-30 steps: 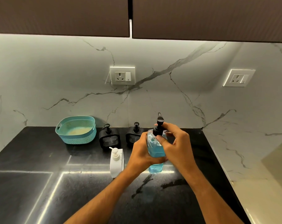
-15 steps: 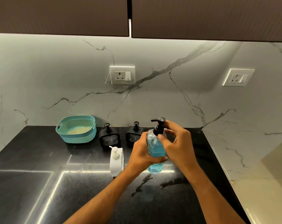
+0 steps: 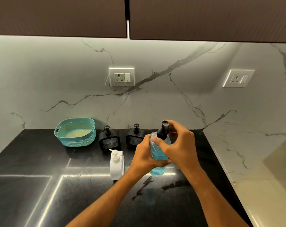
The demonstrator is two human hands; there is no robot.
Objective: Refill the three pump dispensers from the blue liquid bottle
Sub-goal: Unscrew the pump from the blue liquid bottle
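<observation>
Your left hand wraps the blue bottle to steady it above the counter while your right hand pinches its pump, likely unscrewing. The white dispenser waits beside; two black dispensers stand behind.

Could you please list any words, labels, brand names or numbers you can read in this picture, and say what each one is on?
None can be read.
Blue liquid bottle, held by the left hand and right hand: no label shows.
White dispenser: plain.
Two black dispensers: no print visible.
Wall sockets: any marks too small to read.
</observation>
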